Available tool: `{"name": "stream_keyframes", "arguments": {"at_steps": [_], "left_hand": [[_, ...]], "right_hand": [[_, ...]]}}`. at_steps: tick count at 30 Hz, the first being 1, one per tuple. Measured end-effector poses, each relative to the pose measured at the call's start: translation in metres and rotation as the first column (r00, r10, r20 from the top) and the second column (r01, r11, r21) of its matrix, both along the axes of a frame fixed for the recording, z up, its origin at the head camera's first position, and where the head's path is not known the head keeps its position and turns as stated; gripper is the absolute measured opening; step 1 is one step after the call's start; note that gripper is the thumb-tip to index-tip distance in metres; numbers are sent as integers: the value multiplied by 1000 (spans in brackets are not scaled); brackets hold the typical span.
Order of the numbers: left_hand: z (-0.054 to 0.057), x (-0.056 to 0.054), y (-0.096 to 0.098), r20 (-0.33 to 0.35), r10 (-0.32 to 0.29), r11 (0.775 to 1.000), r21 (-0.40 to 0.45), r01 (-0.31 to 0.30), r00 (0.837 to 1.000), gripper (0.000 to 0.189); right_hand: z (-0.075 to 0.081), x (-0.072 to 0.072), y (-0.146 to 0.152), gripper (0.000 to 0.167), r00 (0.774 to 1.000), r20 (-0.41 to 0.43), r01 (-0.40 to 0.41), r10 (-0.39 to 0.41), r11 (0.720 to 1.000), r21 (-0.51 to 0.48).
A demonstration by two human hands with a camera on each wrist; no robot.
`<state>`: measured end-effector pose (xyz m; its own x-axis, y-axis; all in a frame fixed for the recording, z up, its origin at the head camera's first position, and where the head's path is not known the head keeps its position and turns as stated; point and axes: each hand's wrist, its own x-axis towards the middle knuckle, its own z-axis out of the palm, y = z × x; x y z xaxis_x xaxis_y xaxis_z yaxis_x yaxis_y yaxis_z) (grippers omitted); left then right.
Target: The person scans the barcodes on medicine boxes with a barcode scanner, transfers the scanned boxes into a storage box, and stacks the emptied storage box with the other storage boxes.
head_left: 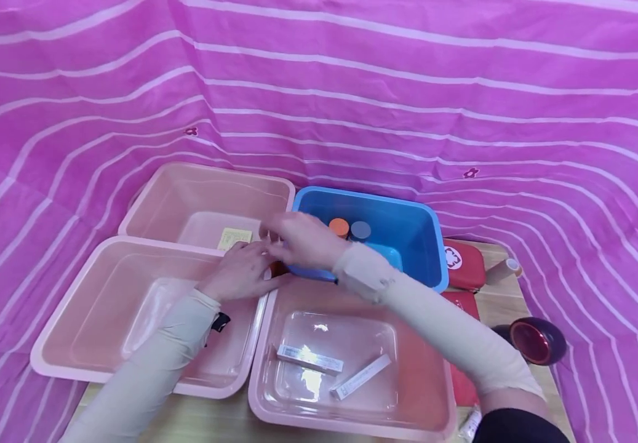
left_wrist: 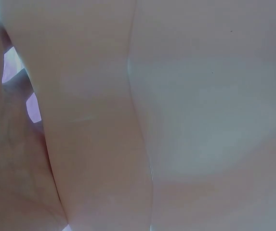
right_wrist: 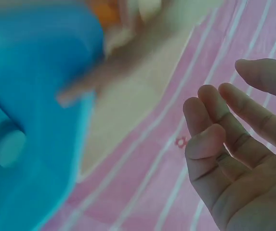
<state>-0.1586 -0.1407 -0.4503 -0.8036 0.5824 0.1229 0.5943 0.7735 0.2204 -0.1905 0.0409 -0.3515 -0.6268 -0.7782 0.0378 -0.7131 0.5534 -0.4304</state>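
Note:
My left hand (head_left: 243,271) is over the spot where the bins meet. A small orange-brown bottle (head_left: 278,269) with a white end shows between its thumb and fingers, mostly covered by the hand. Just above and to the right, my right hand (head_left: 310,239) reaches over the near-left corner of the blue bin (head_left: 371,194). In the right wrist view the right hand (right_wrist: 246,159) has loosely bent fingers and nothing in it. Bottles with an orange cap (head_left: 339,227) and a grey cap (head_left: 360,230) stand in the blue bin.
A far pink bin (head_left: 152,197) holds a yellow note (head_left: 234,237). Nearer are a left pink bin (head_left: 69,332) and a right pink bin (head_left: 352,424) with two slim white boxes (head_left: 360,376). Rightward lie a red pouch (head_left: 468,264) and a dark rounded object (head_left: 537,341).

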Motion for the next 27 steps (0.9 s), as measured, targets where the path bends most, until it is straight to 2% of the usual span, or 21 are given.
{"name": "stream_keyframes", "arguments": {"at_steps": [3, 5, 9, 11, 15, 18, 21, 27], "left_hand": [[2, 1, -1, 73, 24, 1000, 2, -24, 997, 66], [2, 2, -2, 109, 34, 999, -1, -35, 993, 68], [2, 2, -1, 150, 58, 998, 0, -59, 987, 69], [2, 2, 0, 163, 70, 998, -1, -71, 984, 70], [4, 3, 2, 187, 88, 996, -5, -88, 978, 70], [4, 3, 3, 190, 89, 996, -9, -89, 978, 70], [5, 3, 3, 185, 85, 996, -11, -84, 979, 69], [5, 4, 5, 177, 80, 997, -12, -79, 981, 70]], "right_hand": [[-16, 28, 18, 19, 999, 17, -46, 46, 999, -3], [-32, 44, 29, 25, 996, 55, -68, 67, 998, 13], [-67, 72, 45, 35, 992, 95, -94, 82, 987, 130], [-83, 82, 50, 36, 991, 110, -102, 78, 969, 224], [-105, 99, 59, 35, 992, 115, -99, 56, 903, 417], [-117, 107, 63, 30, 995, 97, -82, 38, 856, 510], [-128, 114, 67, 22, 998, 55, -62, 38, 832, 551], [-141, 126, 74, 27, 999, 3, -28, 33, 807, 590]]}}
